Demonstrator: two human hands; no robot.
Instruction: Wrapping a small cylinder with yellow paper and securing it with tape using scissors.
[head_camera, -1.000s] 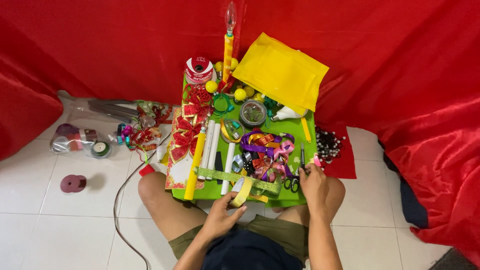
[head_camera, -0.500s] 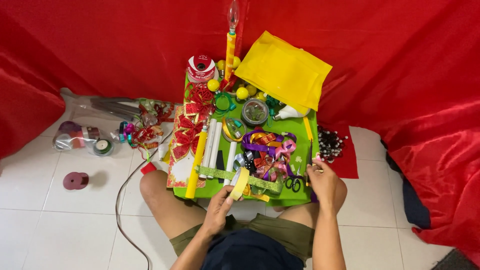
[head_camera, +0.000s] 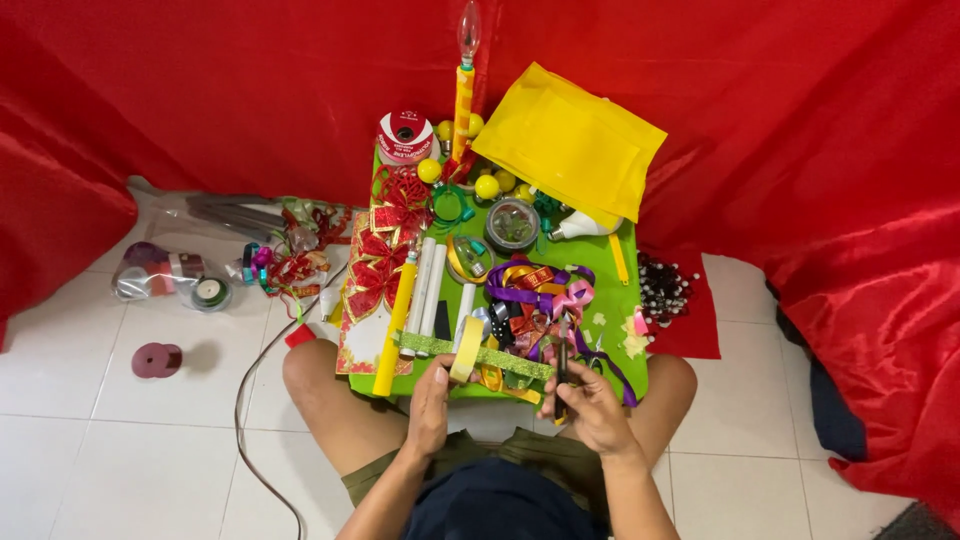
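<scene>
Person is sitting on the floor at a low green table crowded with craft bits. Left hand is pinching a roll of yellowish tape at the table's near edge, fingers closed on it. Right hand is gripping dark scissors, blades pointing away over the ribbon pile. A green glitter strip is lying across, just beside the tape roll. Risk, as I judge it: the blades are sitting among loose ribbons and could snag one, and the tape may stick to the glitter strip.
</scene>
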